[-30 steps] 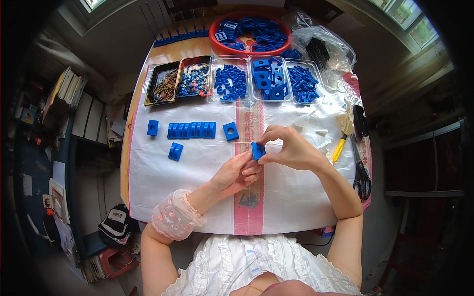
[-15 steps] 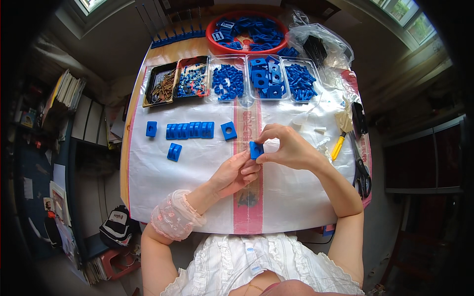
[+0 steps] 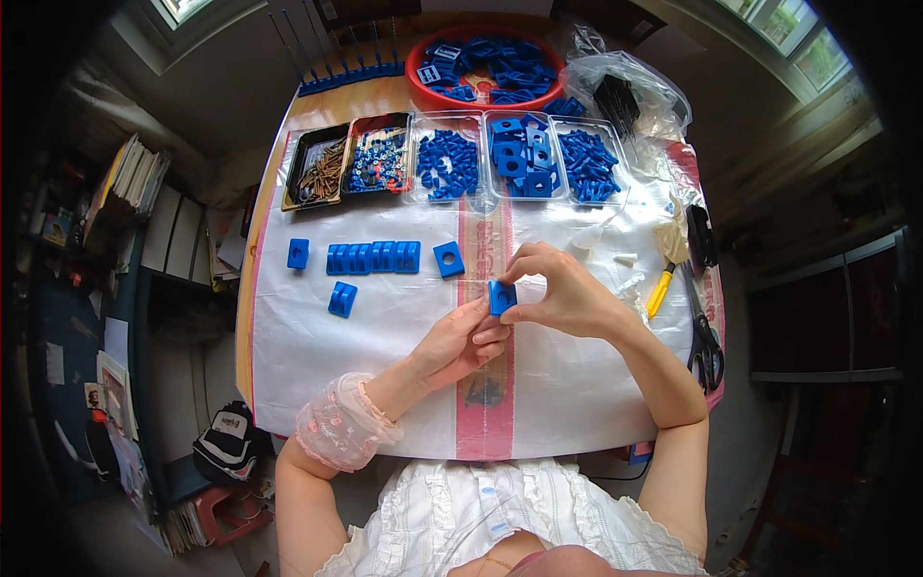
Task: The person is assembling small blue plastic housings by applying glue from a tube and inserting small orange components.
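Observation:
A blue square plastic piece with a round hole [image 3: 501, 298] is held in front of me over the table. My right hand [image 3: 562, 288] pinches it between thumb and index finger, along its upper and lower edges. From the left, my left hand [image 3: 454, 348] grips the same piece at its left side, fingers curled beneath. A similar holed blue piece [image 3: 448, 259] lies flat just beyond my left hand. Farther left stands a row of several blue ridged pieces [image 3: 373, 258], with a single ridged piece [image 3: 342, 299] below it and a small blue piece [image 3: 297, 254] beside it.
Along the back sit trays of screws [image 3: 325, 173], nuts [image 3: 377, 163], small blue parts [image 3: 448, 163], holed blue pieces [image 3: 525, 159] and blue pegs [image 3: 588, 162]. Behind them is a red basin [image 3: 416, 85]. Black-handled scissors [image 3: 707, 356] and a yellow-handled tool [image 3: 660, 291] lie right.
The blue piece has turned slightly in my fingers, so its holed face shows more. Both hands keep their grip. The whole view has shifted a little.

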Tool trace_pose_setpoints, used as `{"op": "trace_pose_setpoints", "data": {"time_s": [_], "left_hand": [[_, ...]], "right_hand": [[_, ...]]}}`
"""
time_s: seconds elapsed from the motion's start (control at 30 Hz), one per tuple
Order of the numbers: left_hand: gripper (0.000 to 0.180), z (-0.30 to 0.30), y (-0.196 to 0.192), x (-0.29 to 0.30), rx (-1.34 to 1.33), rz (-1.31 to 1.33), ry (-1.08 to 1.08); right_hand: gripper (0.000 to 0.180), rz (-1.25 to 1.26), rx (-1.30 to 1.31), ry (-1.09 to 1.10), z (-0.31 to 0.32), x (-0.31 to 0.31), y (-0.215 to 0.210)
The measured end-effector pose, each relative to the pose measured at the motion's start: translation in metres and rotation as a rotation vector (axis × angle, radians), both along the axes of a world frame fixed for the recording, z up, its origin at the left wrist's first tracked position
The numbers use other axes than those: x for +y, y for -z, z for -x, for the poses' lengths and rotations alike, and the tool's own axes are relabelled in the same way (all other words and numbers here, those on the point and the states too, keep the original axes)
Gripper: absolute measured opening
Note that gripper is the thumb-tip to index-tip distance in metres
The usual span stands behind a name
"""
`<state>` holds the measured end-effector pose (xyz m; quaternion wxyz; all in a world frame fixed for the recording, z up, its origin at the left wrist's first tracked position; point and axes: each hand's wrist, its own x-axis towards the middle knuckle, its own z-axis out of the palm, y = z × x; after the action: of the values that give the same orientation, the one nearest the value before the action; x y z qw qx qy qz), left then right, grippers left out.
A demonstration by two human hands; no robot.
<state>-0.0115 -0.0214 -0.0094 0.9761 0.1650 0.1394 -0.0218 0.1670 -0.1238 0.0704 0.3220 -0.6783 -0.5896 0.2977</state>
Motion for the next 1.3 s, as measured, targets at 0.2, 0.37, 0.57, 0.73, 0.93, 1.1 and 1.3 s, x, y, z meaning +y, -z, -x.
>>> {"op": "trace_pose_setpoints", "data": {"time_s": [0.2,0.37,0.57,0.73,0.93,1.1,1.3], "left_hand": [[0.023,-0.001,-0.005,-0.001,0.012,-0.001,-0.001],[0.023,-0.001,-0.002,0.000,-0.016,-0.015,0.017],[0.030,-0.004,-0.001,-0.003,-0.008,-0.259,-0.004],[0.040,-0.005,-0.010,-0.004,0.007,-0.453,-0.076],[0.041,-0.001,-0.009,-0.006,0.035,-0.789,-0.099],[0.038,0.000,-0.004,-0.005,0.046,-0.818,-0.108],[0.035,-0.003,-0.008,-0.004,-0.014,-0.820,-0.081]], "right_hand": [[0.030,-0.022,0.018,0.027,0.002,-0.002,0.005],[0.029,-0.060,-0.179,0.043,0.011,-0.007,-0.006],[0.029,-0.163,-0.491,0.018,0.017,-0.012,-0.016],[0.030,-0.131,-0.558,-0.012,0.019,-0.013,-0.017],[0.033,-0.181,-0.541,-0.015,0.024,-0.014,-0.017],[0.041,-0.162,-0.415,0.031,0.024,-0.016,-0.022],[0.041,-0.152,-0.203,0.204,-0.003,-0.027,-0.038]]}}
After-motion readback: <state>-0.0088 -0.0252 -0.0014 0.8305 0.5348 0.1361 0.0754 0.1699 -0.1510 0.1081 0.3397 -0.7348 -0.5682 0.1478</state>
